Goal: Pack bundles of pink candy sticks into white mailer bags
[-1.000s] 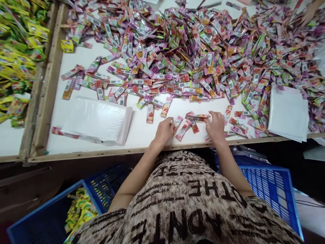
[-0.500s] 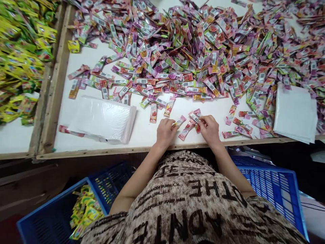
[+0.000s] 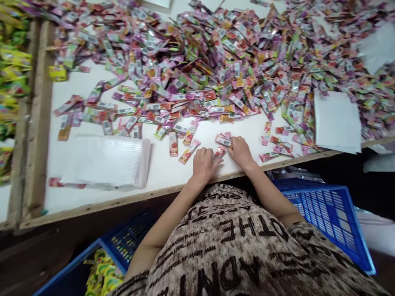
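My left hand point(image 3: 203, 163) rests near the front edge of the white table point(image 3: 166, 164), fingers curled onto a pink sachet point(image 3: 220, 152). My right hand point(image 3: 240, 151) lies just to its right, fingers pressed on a small bunch of pink sachets point(image 3: 223, 140). The two hands almost touch. One loose sachet point(image 3: 189, 151) lies just left of my left hand. A huge heap of pink, purple and green sachets point(image 3: 216, 65) covers the far half of the table.
A stack of white bubble mailers point(image 3: 105, 161) lies at the left, another white stack point(image 3: 337, 121) at the right. Blue crates stand below the table: one point(image 3: 327, 218) at the right, one point(image 3: 101, 267) with yellow packets at the left. Yellow packets point(image 3: 12, 78) fill the neighbouring table.
Both hands have drawn together toward the table's front edge, gathering the loose pink sachets between them. The camera has tilted and shifted to the right.
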A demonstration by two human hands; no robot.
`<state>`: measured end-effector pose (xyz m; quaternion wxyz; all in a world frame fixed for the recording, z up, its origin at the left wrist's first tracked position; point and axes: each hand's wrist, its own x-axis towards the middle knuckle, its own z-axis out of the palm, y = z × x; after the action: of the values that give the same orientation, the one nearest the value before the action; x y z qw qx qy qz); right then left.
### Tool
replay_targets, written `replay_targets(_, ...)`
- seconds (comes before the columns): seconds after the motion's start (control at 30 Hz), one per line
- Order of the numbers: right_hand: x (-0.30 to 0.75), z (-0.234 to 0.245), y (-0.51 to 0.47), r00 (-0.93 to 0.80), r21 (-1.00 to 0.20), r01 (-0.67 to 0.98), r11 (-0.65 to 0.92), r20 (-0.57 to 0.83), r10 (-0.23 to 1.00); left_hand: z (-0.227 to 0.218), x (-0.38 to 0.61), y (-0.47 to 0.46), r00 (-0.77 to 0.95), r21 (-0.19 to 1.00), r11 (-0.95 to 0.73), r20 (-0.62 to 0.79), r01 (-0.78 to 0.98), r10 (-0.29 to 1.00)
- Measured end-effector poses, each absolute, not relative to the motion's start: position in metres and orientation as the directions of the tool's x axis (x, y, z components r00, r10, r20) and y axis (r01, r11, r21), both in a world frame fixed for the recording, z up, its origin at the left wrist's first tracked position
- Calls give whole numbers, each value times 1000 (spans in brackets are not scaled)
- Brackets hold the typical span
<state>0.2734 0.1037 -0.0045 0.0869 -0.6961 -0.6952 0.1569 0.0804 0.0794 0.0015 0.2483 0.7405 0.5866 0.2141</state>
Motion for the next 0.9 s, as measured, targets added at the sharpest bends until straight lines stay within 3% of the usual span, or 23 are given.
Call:
replay_targets(0.1, 276, -5, 109, 69, -377, 920, -106, -112, 991, -3, 105, 79, 177, 773, -51, -80, 633, 981)
replay_targets(0.17, 275, -5, 104, 124, -482, 864, -148, -83, 989, -5, 113, 84, 125, 936, 162, -209, 313, 970)
replay_targets(0.2, 271, -5, 99, 131, -535, 833, -144, -63, 989, -5, 115, 86, 143, 958, 266, -279, 106, 950)
replay_targets(0.27, 257, -2, 83, 63, -623, 780, -64, -23, 998, -3, 119, 90, 228, 881, 414, -365, -230, 903)
replay_targets(0.33, 245, 5, 66, -82, -684, 725, 76, 24, 996, 2, 122, 92, 262, 791, 481, -407, -377, 875)
replay_targets(0.4, 249, 13, 52, -240, -742, 642, 193, 44, 970, 4, 121, 94, 238, 736, 520, -464, -434, 854)
replay_targets(0.47, 280, 20, 42, -292, -781, 592, 199, 22, 956, 5, 116, 95, 225, 689, 548, -507, -475, 832)
replay_targets(0.53, 335, 24, 35, -123, -751, 657, 63, -25, 992, 4, 109, 97, 224, 666, 547, -511, -507, 830)
replay_targets(0.6, 397, 23, 28, 249, -575, 796, -190, 24, 968, 2, 103, 98, 208, 676, 526, -497, -515, 843)
replay_targets(0.67, 448, 18, 23, 455, -433, 812, -392, 49, 889, 2, 100, 96, 215, 696, 526, -488, -489, 846)
replay_targets(0.77, 485, 10, 27, 571, -384, 769, -511, 52, 819, 4, 102, 92, 229, 724, 556, -508, -409, 830)
replay_targets(0.9, 473, 5, 55, 585, -393, 749, -533, 17, 811, 8, 102, 88, 232, 729, 576, -528, -370, 817)
